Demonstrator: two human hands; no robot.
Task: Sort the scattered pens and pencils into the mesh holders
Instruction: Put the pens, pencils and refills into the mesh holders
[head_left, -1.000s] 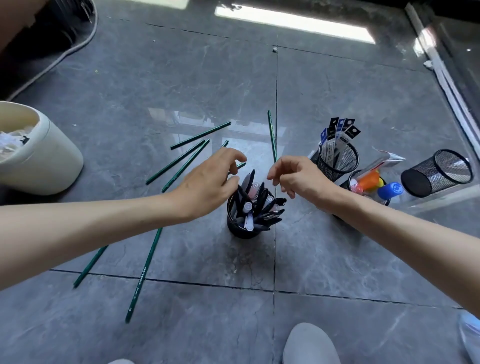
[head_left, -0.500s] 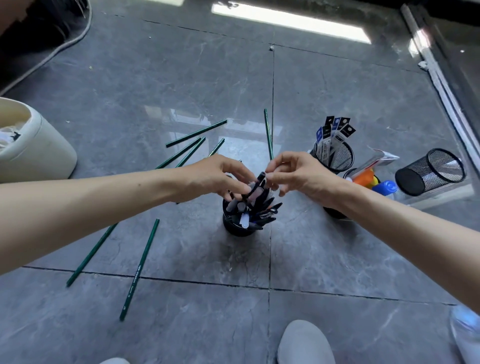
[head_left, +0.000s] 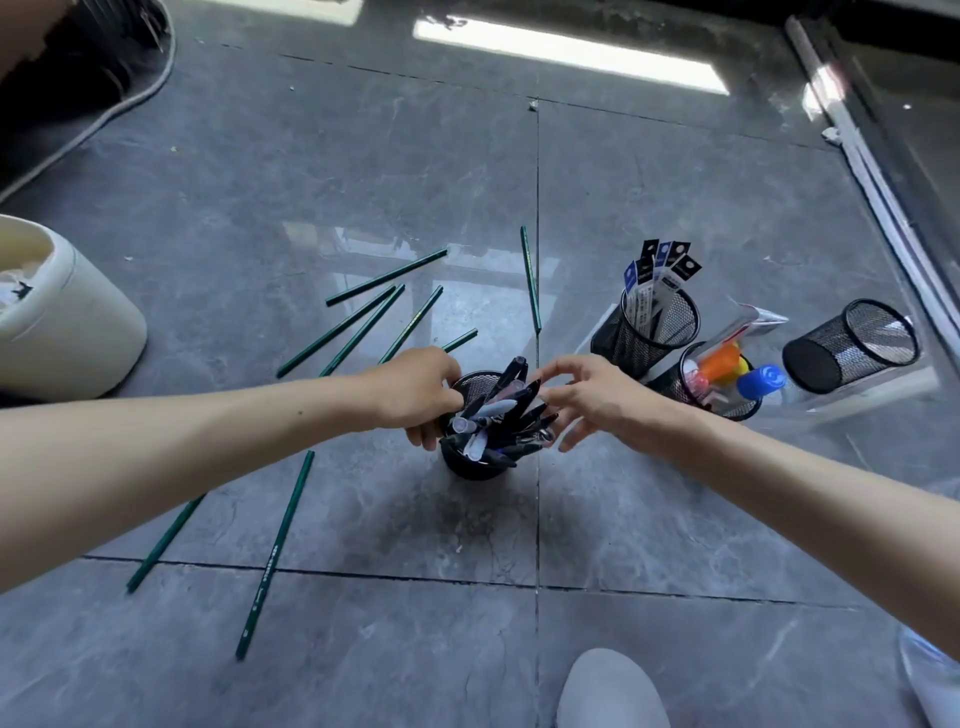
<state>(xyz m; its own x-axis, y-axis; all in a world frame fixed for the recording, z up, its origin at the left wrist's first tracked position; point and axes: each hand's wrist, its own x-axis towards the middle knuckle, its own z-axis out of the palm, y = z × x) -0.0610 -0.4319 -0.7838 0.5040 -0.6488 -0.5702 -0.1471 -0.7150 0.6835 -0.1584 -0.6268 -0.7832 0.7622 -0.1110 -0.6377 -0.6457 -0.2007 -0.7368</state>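
L hand grips round black mesh holder mid grey tiled floor; R hand fingers splayed loose over its black pens.

Grey tiled floor bears green pencils, mesh holders, a cream bin.

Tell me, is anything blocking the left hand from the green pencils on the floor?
Nothing visible does. The left hand holds the pen holder, and the nearest green pencils lie just beyond it on the floor.
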